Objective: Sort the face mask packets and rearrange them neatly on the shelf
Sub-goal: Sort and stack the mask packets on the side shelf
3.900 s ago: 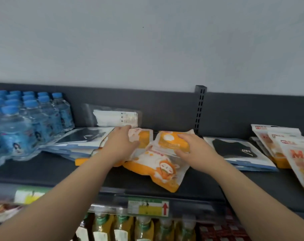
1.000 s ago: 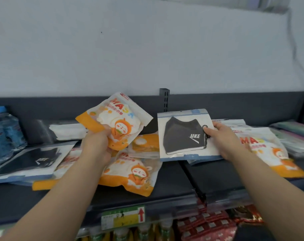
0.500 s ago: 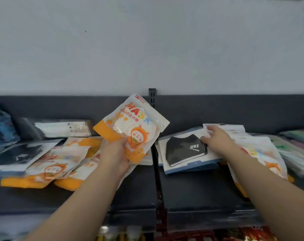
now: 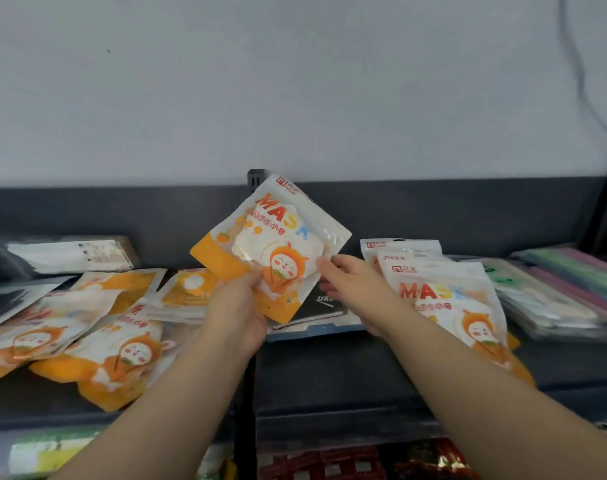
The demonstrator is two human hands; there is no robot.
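My left hand (image 4: 238, 306) holds an orange-and-white mask packet (image 4: 278, 237) tilted up above the dark shelf (image 4: 330, 368). My right hand (image 4: 350, 282) is beside the packet, fingers spread and touching its right edge. Under both hands lies the black mask packet (image 4: 319, 313), flat on the shelf. Several more orange mask packets (image 4: 97, 341) lie scattered on the left. A small stack of the same orange packets (image 4: 451, 299) lies to the right of my right arm.
A clear packet with white masks (image 4: 70, 254) leans against the shelf back at the left. Pastel-coloured flat packs (image 4: 565, 292) are stacked at the far right. A black mask packet (image 4: 4, 299) shows at the left edge. Snack packs (image 4: 330, 462) fill the lower shelf.
My right hand let go of the black mask packet on the shelf and came left to the orange packet, which my left hand has moved to the right.
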